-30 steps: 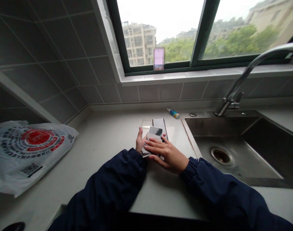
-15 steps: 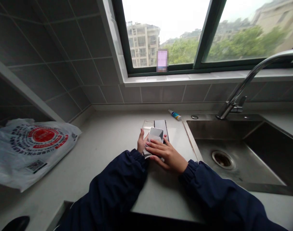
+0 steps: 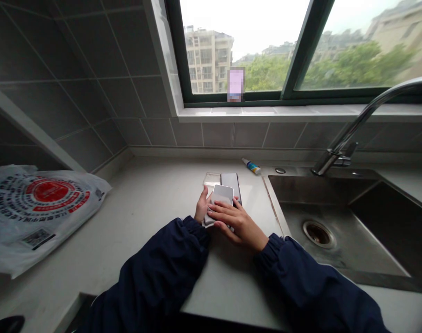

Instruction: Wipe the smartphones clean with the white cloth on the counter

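Note:
A phone [image 3: 223, 193] with a shiny, pale-reflecting face and rounded corners is held low over the counter. My left hand [image 3: 202, 208] cradles it from below and the left, thumb up along the side. Flat across the lower part of its face lies my right hand [image 3: 240, 224], fingers stretched out and pointing left. A whitish edge shows under the fingers near the phone's lower end; I cannot tell what it is. Just behind the phone, a flat dark-edged slab [image 3: 231, 178] like another phone lies beside a clear phone case [image 3: 211, 178].
A small white, blue and yellow tube [image 3: 251, 166] lies near the back wall. To the right are a steel sink [image 3: 356, 273] and a chrome faucet [image 3: 362, 115]. On the left sits a printed white plastic bag [image 3: 9, 231]. The window [image 3: 252, 46] is above.
Both hands and the phone have shifted very slightly left in the picture as the view moved a little. The phone's face now reflects a more even grey. The hold looks the same.

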{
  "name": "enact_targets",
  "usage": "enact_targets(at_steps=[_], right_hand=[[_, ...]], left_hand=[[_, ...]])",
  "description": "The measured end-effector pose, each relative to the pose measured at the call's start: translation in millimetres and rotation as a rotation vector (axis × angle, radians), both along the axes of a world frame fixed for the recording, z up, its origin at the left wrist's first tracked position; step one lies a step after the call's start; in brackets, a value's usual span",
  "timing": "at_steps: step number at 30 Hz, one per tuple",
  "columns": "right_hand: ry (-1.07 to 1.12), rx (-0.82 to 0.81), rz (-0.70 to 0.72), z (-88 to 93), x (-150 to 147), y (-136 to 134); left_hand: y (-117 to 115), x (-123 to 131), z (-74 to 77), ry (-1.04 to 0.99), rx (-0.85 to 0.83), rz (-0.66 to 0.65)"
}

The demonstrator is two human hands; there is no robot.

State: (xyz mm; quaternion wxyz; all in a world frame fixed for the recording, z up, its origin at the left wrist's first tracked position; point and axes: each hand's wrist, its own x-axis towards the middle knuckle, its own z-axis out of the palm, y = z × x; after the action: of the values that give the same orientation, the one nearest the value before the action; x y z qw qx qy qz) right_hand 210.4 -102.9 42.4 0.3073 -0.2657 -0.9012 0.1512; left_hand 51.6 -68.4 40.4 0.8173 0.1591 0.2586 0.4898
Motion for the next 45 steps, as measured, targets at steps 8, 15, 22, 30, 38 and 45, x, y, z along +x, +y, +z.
enact_targets(at_steps=[8,15,22,30,38,45], right_hand=[[-0.003,-0.007,-0.096,-0.6,8.4,2.4],[0.005,-0.051,-0.153,-2.5,12.6,11.3],[0.080,-0.040,-0.092,-5.8,21.2,16.0],[-0.002,-0.076,-0.233,-9.3,22.5,25.2],[0.020,-0.123,-0.314,-13.2,25.7,33.8],[0.045,-0.156,-0.305,-14.5,25.2,33.4]], left_hand=[[-5.5,4.8,3.9,-0.071,0.028,-0.034],[-4.8,9.1,12.8,-0.088,0.019,-0.057],[-3.3,10.9,13.0,-0.131,0.053,-0.081],[-5.8,8.1,15.4,-0.097,0.027,-0.087],[-5.8,3.5,15.9,-0.080,0.036,-0.222],[-5.2,6.5,16.1,-0.077,0.035,-0.222]])
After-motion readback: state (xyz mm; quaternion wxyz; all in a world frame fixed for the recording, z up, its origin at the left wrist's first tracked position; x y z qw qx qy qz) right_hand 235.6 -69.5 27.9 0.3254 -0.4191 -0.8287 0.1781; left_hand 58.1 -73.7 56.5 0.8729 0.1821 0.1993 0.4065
